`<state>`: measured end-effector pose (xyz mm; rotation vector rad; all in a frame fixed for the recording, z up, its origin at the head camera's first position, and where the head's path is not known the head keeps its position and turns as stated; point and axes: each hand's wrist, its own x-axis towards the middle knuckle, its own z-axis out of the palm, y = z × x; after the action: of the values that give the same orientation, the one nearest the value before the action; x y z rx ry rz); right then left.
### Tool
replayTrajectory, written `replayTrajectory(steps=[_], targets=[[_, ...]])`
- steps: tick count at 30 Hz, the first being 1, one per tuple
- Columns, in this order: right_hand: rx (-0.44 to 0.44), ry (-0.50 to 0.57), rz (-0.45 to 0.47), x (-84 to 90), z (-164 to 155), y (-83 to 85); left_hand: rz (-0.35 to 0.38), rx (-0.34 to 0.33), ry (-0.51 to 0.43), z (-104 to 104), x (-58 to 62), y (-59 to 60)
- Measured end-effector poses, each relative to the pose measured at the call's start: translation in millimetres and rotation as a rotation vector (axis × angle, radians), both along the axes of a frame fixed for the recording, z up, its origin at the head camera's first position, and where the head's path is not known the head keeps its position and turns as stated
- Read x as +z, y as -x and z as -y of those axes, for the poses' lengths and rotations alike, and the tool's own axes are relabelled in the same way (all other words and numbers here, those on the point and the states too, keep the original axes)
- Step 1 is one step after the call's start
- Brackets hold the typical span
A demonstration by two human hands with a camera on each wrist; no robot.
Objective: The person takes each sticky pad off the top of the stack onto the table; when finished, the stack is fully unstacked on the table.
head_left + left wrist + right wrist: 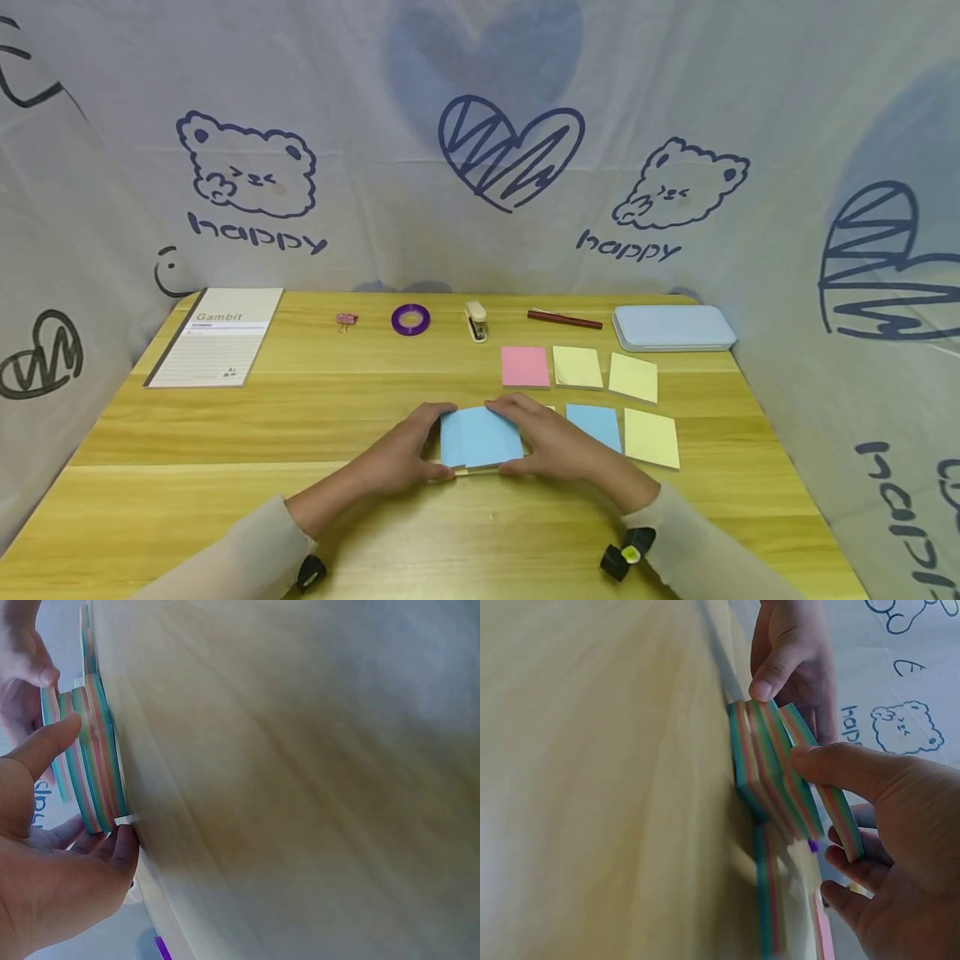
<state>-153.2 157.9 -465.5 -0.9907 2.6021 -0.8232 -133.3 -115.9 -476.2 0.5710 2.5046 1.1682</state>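
Note:
A stack of sticky note pads [483,437] with a light blue top lies between both hands near the table's middle. Its sides show striped multicolour edges [94,750] in the left wrist view. My left hand [412,448] grips the stack's left end, thumb on the near edge and fingers at the far one. From the other end, my right hand [551,442] pinches the uppermost pad [832,802] between thumb and fingers. That pad sits shifted to the right over the pads below. In the right wrist view, the left thumb presses the stack's far end.
Right of the stack lie a pink pad [525,367], several yellow pads [577,367] and a blue pad [594,427]. Along the back are a notebook [217,342], binder clip [347,319], purple tape roll [411,320], stapler [476,322], dark red pen [564,319] and pale blue case [673,327].

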Motion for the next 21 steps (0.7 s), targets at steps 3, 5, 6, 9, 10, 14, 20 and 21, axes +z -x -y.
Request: replayTrajectory(steps=[3,5,6,9,10,14,20,21], targets=[[-0.019,-0.006,-0.004,-1.1,-15.4,-10.0,0.001,0.005,0.001,-0.5,0.0,-0.3],[-0.030,-0.010,-0.015,-2.9,-26.1,-18.3,0.000,0.008,0.004,-0.7,0.1,-0.5],[-0.037,-0.006,-0.020,-3.8,-31.4,-22.7,0.000,0.010,0.007,-0.8,0.0,-0.5],[-0.067,0.010,-0.035,-8.3,-46.5,-36.6,-0.002,0.012,0.013,-0.9,-0.1,-0.4],[-0.072,0.016,-0.038,-9.9,-50.8,-41.2,-0.002,0.012,0.014,-0.8,-0.2,-0.3],[-0.073,0.009,-0.071,-17.1,-63.7,-57.3,-0.003,0.012,0.017,-0.8,-0.5,0.0],[-0.023,-0.020,-0.199,-27.4,-69.2,-69.7,-0.001,0.007,0.015,-1.0,-0.6,0.3],[-0.012,-0.014,-0.220,-29.1,-69.1,-70.4,-0.001,0.006,0.017,-1.2,-0.7,0.2]])
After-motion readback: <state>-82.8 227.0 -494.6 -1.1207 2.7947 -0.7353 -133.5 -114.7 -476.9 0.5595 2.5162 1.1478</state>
